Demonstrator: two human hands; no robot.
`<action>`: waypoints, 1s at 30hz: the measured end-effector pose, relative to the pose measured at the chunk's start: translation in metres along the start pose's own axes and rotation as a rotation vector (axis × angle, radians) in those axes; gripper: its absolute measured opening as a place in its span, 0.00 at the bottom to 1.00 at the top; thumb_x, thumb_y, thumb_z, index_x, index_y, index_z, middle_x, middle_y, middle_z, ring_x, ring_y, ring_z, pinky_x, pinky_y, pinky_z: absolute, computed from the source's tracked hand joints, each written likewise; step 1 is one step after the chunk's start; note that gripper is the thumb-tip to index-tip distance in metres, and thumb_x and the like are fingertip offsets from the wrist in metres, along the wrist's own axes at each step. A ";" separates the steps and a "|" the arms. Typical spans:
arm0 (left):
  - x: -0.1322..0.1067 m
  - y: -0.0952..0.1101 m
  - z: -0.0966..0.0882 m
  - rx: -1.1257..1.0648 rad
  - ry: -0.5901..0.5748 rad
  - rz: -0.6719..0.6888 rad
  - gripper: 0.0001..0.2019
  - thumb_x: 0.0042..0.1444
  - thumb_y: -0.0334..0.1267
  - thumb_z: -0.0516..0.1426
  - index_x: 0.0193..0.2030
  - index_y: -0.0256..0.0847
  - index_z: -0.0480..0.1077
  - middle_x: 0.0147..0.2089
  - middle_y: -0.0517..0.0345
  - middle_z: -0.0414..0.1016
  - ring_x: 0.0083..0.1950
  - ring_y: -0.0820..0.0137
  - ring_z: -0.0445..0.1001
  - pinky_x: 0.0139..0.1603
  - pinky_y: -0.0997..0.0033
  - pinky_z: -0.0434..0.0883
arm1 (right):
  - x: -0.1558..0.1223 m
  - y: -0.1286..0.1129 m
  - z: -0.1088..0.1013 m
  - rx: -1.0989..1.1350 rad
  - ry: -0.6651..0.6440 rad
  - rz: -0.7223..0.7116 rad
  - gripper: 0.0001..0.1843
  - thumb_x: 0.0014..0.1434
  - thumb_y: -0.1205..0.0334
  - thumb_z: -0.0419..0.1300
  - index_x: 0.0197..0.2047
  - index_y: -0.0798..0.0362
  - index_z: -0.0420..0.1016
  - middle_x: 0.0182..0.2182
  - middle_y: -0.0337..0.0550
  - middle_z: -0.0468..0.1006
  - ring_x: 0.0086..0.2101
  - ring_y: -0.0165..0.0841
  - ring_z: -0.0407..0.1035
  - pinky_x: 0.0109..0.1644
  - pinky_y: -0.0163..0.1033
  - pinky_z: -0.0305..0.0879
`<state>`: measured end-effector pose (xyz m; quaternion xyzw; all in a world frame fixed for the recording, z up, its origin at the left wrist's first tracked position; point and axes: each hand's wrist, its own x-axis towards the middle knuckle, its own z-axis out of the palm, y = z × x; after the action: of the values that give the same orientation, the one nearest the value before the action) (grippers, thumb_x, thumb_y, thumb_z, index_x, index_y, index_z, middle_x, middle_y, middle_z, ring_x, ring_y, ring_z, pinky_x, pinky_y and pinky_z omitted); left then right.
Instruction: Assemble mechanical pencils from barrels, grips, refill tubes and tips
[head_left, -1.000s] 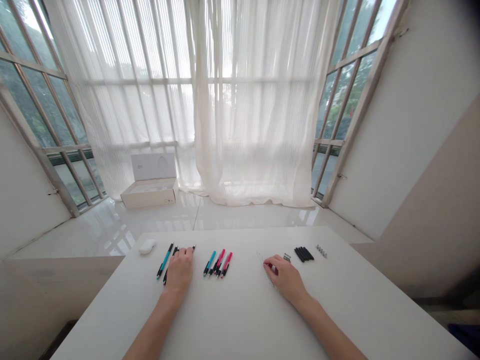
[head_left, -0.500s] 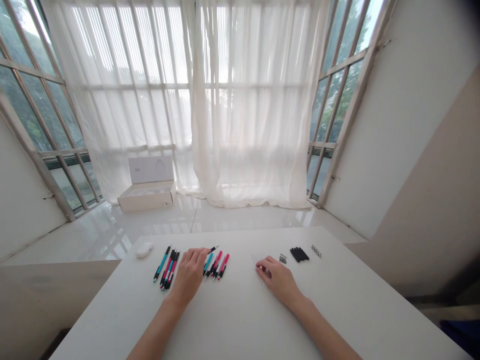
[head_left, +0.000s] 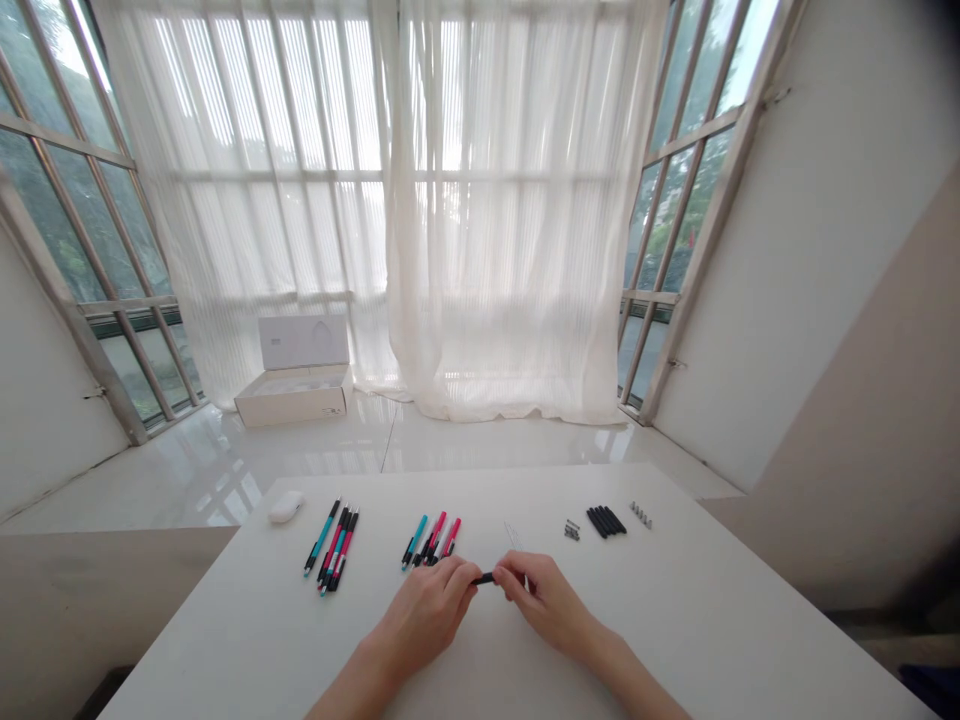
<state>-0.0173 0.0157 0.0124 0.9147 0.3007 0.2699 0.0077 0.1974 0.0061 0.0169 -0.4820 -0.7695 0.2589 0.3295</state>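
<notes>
Both my hands meet over the near middle of the table. My left hand (head_left: 431, 610) is closed around a pen (head_left: 484, 578), of which only a short black stretch shows between the hands. The fingertips of my right hand (head_left: 541, 592) pinch the other end of that pen, hiding its tip. Just beyond my left hand lie several turquoise and pink pen barrels (head_left: 440, 535) with black clips. Thin, clear refills (head_left: 513, 534) rest on the table past my right hand.
Several whole pens (head_left: 335, 545) and a white rounded case (head_left: 286, 507) lie at left. Small metal springs (head_left: 572, 530), black grips (head_left: 606, 521) and silver tips (head_left: 641, 514) are laid out at right. An opened white box (head_left: 292, 395) stands on the ledge behind.
My left hand has moved right and nearer with the pen. My right hand has come down and left from the refills, and its fingers now pinch the pen's end.
</notes>
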 end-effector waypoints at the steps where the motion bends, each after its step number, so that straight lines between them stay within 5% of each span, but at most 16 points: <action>1: 0.000 0.001 0.001 0.001 0.002 -0.002 0.09 0.67 0.32 0.44 0.46 0.43 0.63 0.39 0.54 0.75 0.34 0.68 0.75 0.32 0.73 0.68 | 0.000 0.000 0.003 -0.008 -0.005 0.004 0.22 0.66 0.50 0.48 0.28 0.53 0.72 0.21 0.36 0.72 0.24 0.28 0.63 0.29 0.32 0.57; 15: -0.006 0.002 0.011 0.021 0.055 -0.060 0.08 0.67 0.35 0.45 0.41 0.43 0.64 0.32 0.57 0.74 0.27 0.68 0.73 0.28 0.71 0.63 | -0.002 0.007 0.006 -0.129 -0.007 -0.078 0.26 0.68 0.50 0.45 0.23 0.53 0.67 0.20 0.36 0.70 0.23 0.28 0.62 0.29 0.32 0.55; 23: -0.004 0.002 0.016 0.056 0.095 -0.077 0.13 0.68 0.33 0.41 0.38 0.43 0.65 0.29 0.57 0.73 0.27 0.67 0.73 0.26 0.70 0.63 | -0.002 -0.002 -0.003 -0.028 0.021 -0.054 0.18 0.64 0.49 0.53 0.31 0.52 0.74 0.24 0.39 0.74 0.25 0.29 0.65 0.29 0.33 0.60; 30: -0.006 0.003 0.014 0.001 0.096 -0.138 0.06 0.68 0.39 0.45 0.44 0.44 0.61 0.35 0.55 0.75 0.27 0.67 0.74 0.26 0.70 0.65 | -0.001 -0.005 -0.004 0.156 0.047 0.050 0.14 0.59 0.49 0.58 0.37 0.52 0.76 0.27 0.39 0.78 0.25 0.29 0.69 0.27 0.32 0.63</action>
<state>-0.0132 0.0118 -0.0020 0.8777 0.3633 0.3123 0.0112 0.1979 0.0036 0.0234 -0.4798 -0.7267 0.3152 0.3773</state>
